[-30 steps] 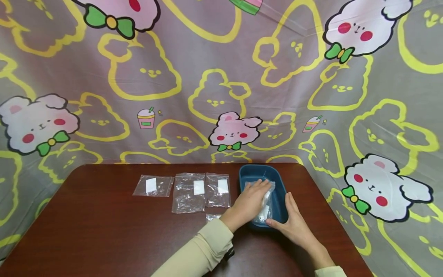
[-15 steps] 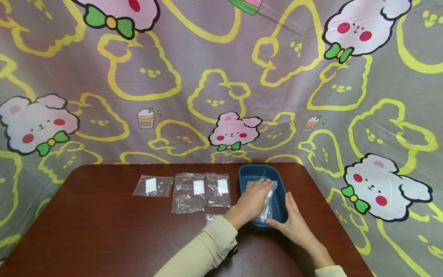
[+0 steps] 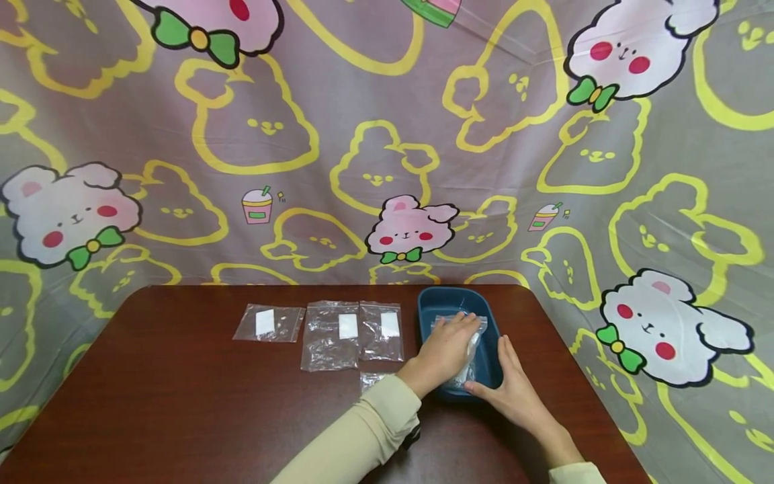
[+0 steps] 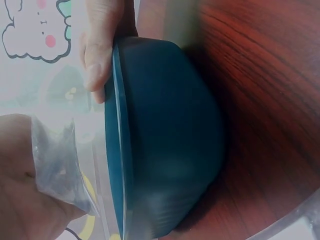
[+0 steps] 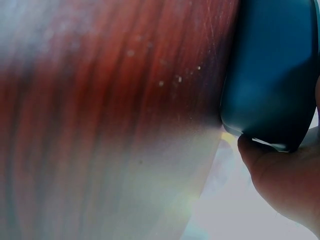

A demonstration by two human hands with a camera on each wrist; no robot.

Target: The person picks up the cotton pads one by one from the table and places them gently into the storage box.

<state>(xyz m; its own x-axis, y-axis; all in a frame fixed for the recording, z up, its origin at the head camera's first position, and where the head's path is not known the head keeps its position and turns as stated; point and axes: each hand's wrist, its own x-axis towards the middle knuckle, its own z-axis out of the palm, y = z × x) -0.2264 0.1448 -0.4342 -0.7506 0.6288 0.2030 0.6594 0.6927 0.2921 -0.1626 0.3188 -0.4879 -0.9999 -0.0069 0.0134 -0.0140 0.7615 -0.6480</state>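
Observation:
A dark blue plastic tub [image 3: 492, 366] stands at the table's right side. Inside it lies a clear zip bag [image 3: 469, 366] with something pale or shiny in it, its contents hard to make out. My left hand [image 3: 444, 346] covers much of this bag and holds it, fingers reaching toward the bag's top edge; the thumb is hidden in the head view. In the left wrist view a corner of the bag [image 4: 57, 162] sticks up above the tub's rim. My right hand [image 3: 517, 396] grips the tub, thumb at the near rim and fingers along its right wall.
Left of the tub, flat zip bags with white labels lie in a row: a left bag [image 3: 281, 326], a middle bag [image 3: 329, 349] and a right bag [image 3: 381, 346]. Another bag [image 3: 373, 382] is partly under my left sleeve. A patterned cloth [image 3: 290, 154] hangs behind the brown table [image 3: 199, 403].
My left hand has shifted slightly right, and the bag beneath it with it. The bag's white label is now covered. My right hand and the tub have stayed put.

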